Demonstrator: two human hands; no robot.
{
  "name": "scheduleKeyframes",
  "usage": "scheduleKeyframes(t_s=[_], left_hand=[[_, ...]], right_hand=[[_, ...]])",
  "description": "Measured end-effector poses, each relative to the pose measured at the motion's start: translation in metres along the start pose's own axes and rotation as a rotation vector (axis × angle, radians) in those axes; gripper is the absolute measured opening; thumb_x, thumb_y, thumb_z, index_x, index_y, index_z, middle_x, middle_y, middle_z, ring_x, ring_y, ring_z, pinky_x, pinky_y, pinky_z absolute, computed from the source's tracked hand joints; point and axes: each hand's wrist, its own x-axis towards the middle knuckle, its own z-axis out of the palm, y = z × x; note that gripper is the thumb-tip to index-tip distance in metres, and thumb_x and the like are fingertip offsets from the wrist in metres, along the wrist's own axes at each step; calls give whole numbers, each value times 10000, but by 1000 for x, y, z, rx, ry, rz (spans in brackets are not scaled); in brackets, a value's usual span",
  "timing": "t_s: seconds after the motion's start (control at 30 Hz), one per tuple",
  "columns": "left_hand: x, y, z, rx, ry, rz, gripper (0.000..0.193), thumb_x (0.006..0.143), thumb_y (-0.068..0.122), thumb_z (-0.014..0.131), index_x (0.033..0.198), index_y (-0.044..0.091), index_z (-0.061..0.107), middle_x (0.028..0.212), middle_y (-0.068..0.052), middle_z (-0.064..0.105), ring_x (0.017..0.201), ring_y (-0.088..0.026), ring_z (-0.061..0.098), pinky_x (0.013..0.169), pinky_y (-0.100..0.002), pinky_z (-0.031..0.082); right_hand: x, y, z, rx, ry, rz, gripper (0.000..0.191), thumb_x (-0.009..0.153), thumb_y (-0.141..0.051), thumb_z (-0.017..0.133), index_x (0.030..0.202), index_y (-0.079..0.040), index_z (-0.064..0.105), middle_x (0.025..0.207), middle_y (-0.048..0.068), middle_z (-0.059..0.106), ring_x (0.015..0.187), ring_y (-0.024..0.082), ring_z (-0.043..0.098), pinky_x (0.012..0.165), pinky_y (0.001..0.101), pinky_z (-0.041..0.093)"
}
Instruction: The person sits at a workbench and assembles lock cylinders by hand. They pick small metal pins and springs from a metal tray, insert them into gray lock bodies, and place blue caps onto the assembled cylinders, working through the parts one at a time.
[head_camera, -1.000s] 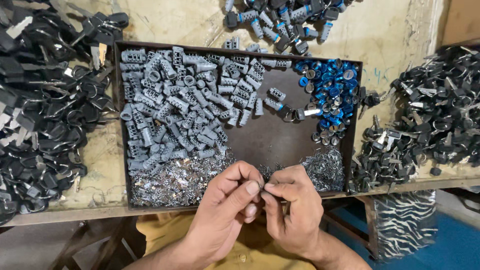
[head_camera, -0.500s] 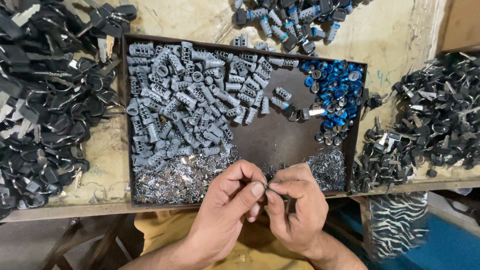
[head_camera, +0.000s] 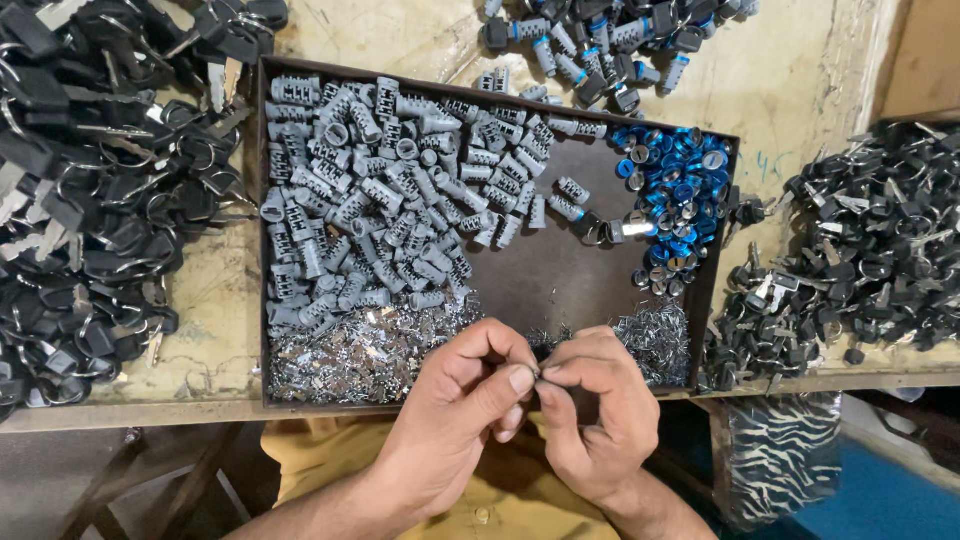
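My left hand (head_camera: 455, 415) and my right hand (head_camera: 592, 415) meet fingertip to fingertip over the near edge of a shallow dark tray (head_camera: 560, 285). Between thumbs and forefingers they pinch a tiny metal part (head_camera: 537, 374), mostly hidden by the fingers. Just beyond the hands lies a heap of small shiny metal pieces (head_camera: 360, 350). Farther back in the tray sits a pile of grey lock cylinders (head_camera: 385, 205), and blue rings (head_camera: 675, 200) fill its right corner.
Black-headed keys on rings are heaped at the left (head_camera: 90, 200) and the right (head_camera: 860, 250) of the worn bench. More cylinders with dark caps (head_camera: 600, 40) lie behind the tray. A patterned bag (head_camera: 780, 455) hangs below the bench's front edge.
The view has shifted slightly. Both hands stay pinched together at the tray's near edge, with only small finger movements.
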Motion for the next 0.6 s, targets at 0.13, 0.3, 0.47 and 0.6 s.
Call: scheduleKeyframes(t_s=[0.13, 0.3, 0.47, 0.6], left_hand=[[0, 0, 1, 12, 4, -4, 63, 999, 103, 642, 1002, 48, 614, 794, 23, 566, 691, -63, 497, 621, -227, 406], [-1, 0, 0, 84, 3, 42, 57, 1003, 81, 645, 976, 48, 608, 790, 30, 553, 673, -51, 471, 608, -222, 392], [2, 0, -3, 101, -14, 21, 47, 998, 58, 640, 965, 53, 607, 770, 40, 526, 663, -49, 460, 594, -220, 384], [3, 5, -6, 48, -14, -41, 53, 995, 56, 631, 949, 49, 606, 754, 26, 532, 652, -62, 469, 582, -224, 378]], right_hand=[[-1, -2, 1, 2, 9, 15, 122, 940, -30, 695, 1014, 1, 603, 932, 136, 656, 773, 220, 610, 777, 366, 524], [0, 1, -2, -9, -17, -57, 165, 885, -7, 751, 979, -5, 616, 880, 116, 671, 753, 206, 621, 789, 377, 512], [-11, 9, -2, 149, 30, 87, 159, 864, 25, 760, 950, -2, 629, 906, 117, 679, 780, 195, 620, 765, 344, 508], [-4, 8, -2, 418, -10, 394, 171, 856, 36, 779, 968, 24, 651, 953, 122, 666, 825, 204, 628, 769, 343, 521]])
